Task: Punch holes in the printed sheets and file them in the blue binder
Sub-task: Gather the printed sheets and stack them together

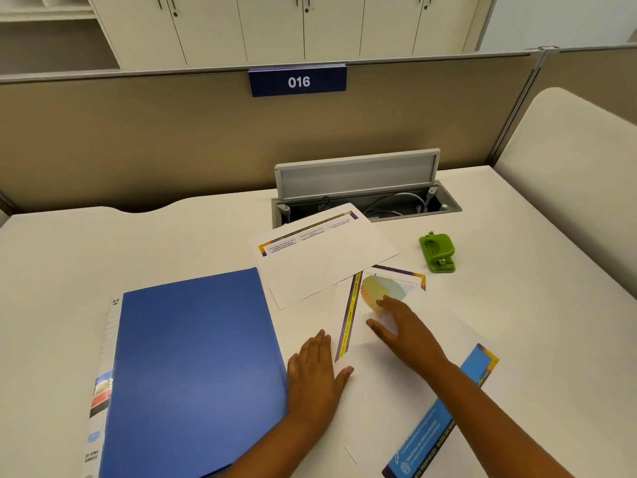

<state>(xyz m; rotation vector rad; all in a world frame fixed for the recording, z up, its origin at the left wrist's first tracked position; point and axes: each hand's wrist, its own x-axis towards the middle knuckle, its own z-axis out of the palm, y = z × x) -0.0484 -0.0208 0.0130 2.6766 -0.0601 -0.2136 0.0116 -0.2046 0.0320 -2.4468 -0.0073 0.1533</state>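
The blue binder (193, 367) lies closed on the desk at the left. Printed sheets are spread to its right: one sheet (324, 253) lies farther back, a second (389, 288) with a coloured chart sits under my right hand, and a third (413, 419) with a blue band is nearest me. My left hand (317, 370) rests flat on the paper's left edge, beside the binder. My right hand (403, 329) lies flat on the sheets, fingers spread. A green hole punch (437, 251) stands at the back right, apart from both hands.
An open cable hatch (362, 198) with wires sits in the desk behind the sheets. A beige partition (138, 139) with a "016" sign closes off the back. The white desk (551, 305) extends to the right.
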